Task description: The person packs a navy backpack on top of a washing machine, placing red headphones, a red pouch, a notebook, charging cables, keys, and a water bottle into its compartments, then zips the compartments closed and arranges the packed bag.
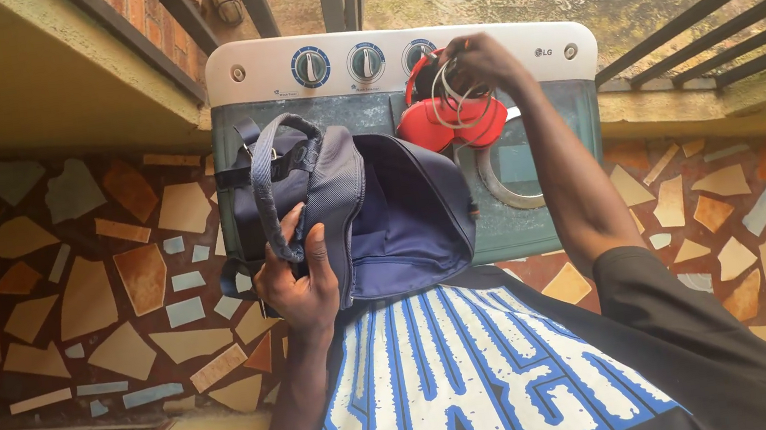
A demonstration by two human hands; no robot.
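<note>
Between my right fingers (457, 67) I see red headphones (450, 119) and their pale cable pinched tight, my right hand (480, 64) raised over the washing machine (400, 56) near its dials. Lower down, my left hand (297, 283) has its fingers curled round the edge of a navy backpack (372, 211), which lies unzipped and gaping on the machine's lid, its handle arching up beside my thumb, mosaic floor (91, 289) all around

Backpack (353, 214) atop washing machine (544, 211), headphones (450, 119) above its right.
</note>
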